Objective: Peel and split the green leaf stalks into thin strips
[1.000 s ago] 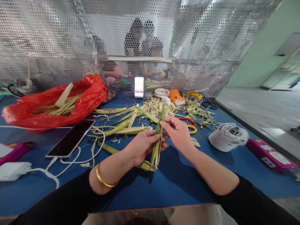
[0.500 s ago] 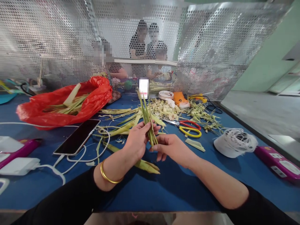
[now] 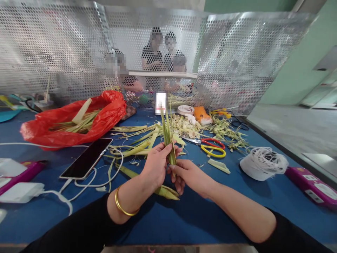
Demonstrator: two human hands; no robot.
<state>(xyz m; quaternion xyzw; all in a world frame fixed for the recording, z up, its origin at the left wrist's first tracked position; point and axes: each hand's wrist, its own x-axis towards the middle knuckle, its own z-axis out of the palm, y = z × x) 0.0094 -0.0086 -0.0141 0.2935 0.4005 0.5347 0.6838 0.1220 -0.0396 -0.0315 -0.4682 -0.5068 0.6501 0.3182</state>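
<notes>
A bundle of green plant stalks [image 3: 167, 135] stands nearly upright between my hands, over the middle of the blue table. Wrapped round its middle is my left hand [image 3: 156, 163], with a gold bangle on the wrist. My right hand [image 3: 185, 174] is closed on the bundle's lower end, thumb in front and fingers curled beneath. Below my left hand a green husk piece [image 3: 167, 192] lies on the table. Behind the hands, long pale leaf strips [image 3: 139, 147] are spread out. Scissors [image 3: 213, 147] with one red and one yellow handle rest to the right.
At the left are a red plastic bag [image 3: 105, 123] of stalks, a phone [image 3: 86, 158] and white cables. A white string roll [image 3: 259, 167] and a purple packet [image 3: 312, 186] sit at the right. Plant scraps [image 3: 184, 126] lie behind, before a perforated screen [image 3: 237, 63] with people beyond.
My right hand has closed further round the lower end of the bundle, its fingers now curled under it. My left hand keeps its hold. The view has tipped up slightly.
</notes>
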